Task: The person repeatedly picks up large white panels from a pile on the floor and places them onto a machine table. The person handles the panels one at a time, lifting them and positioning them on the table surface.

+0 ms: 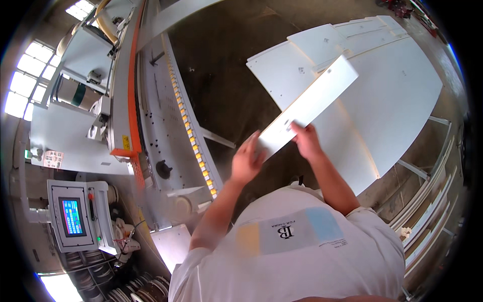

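A long narrow white panel [317, 100] is held up in front of me, slanting from lower left to upper right. My left hand [246, 160] grips its near end from the left side. My right hand [306, 141] holds the same end from the right edge. The panel's far end hangs over a stack of large white boards [397, 95] lying to my right. Both forearms rise from my white shirt at the bottom of the view.
A grey and orange machine [126, 100] with a roller track [193, 136] runs along the left. Its control panel with a lit screen [73, 216] stands at lower left. Racks of white strips [432, 201] sit at the right. Dark floor [221, 75] lies between.
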A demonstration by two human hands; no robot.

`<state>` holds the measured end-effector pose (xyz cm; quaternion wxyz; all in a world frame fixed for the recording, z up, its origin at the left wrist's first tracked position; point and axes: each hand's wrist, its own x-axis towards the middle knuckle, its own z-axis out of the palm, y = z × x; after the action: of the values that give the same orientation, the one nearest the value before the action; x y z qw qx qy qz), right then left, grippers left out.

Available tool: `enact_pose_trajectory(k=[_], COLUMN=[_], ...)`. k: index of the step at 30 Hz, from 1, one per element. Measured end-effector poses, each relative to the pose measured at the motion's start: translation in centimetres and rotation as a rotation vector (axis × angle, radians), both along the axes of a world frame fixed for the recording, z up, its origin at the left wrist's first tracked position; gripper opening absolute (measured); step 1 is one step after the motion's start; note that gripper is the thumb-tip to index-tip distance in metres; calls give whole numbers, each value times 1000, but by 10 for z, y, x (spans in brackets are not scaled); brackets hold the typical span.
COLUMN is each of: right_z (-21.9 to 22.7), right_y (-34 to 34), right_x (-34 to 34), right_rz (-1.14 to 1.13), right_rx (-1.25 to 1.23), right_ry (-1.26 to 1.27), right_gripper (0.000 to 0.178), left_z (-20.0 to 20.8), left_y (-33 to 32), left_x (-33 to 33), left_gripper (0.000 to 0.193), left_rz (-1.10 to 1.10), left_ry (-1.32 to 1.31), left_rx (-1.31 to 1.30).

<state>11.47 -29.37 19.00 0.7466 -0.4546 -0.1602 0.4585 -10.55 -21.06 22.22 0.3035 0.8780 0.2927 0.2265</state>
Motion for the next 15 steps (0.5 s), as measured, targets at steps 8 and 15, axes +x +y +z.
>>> enact_pose_trajectory(k=[8,15], right_z=[35,41], right_y=[28,70], right_x=[-16,-92], right_rz=[-95,22], right_rx=[163,91], right_ry=[111,17], right_gripper=[27,27], left_z=[-66,-50], left_y=[-53,-48], left_x=[-243,-275], left_gripper=[19,22], left_rz=[337,442], left_ry=[262,-71], left_rx=[-322,-277])
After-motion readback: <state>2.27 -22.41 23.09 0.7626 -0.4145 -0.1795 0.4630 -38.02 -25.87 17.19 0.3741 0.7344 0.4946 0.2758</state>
